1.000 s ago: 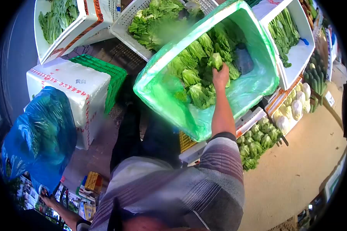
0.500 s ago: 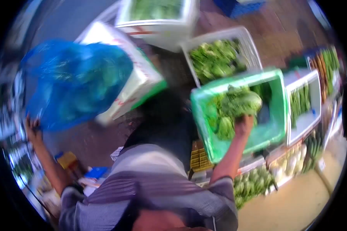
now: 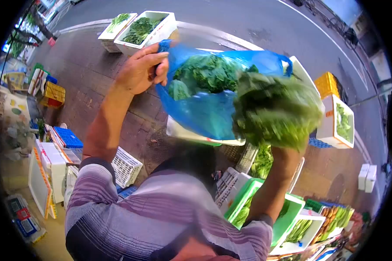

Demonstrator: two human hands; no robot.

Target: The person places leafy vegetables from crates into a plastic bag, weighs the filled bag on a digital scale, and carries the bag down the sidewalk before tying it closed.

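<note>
My left hand [image 3: 141,69] is closed on the rim of a blue plastic bag [image 3: 200,114], at the bag's left end. The bag gapes open, with dark curly leafy greens [image 3: 211,71] inside. It rests over a white foam box [image 3: 185,132]. A head of lettuce [image 3: 276,111], blurred by motion, is held up by my right hand [image 3: 289,152] at the bag's right side. Its leaves hide my right fingers and overlap part of the bag.
Below my right arm stand a green-lined crate [image 3: 289,217] and a white box of long greens [image 3: 299,230]. Foam boxes with greens [image 3: 141,30] stand far left, and another foam box [image 3: 343,124] stands right. A white plastic basket [image 3: 126,167] lies near my left elbow.
My right hand has lifted the lettuce out of the green-lined crate to the bag. My left hand now holds the bag's rim higher, and the view has turned toward the road.
</note>
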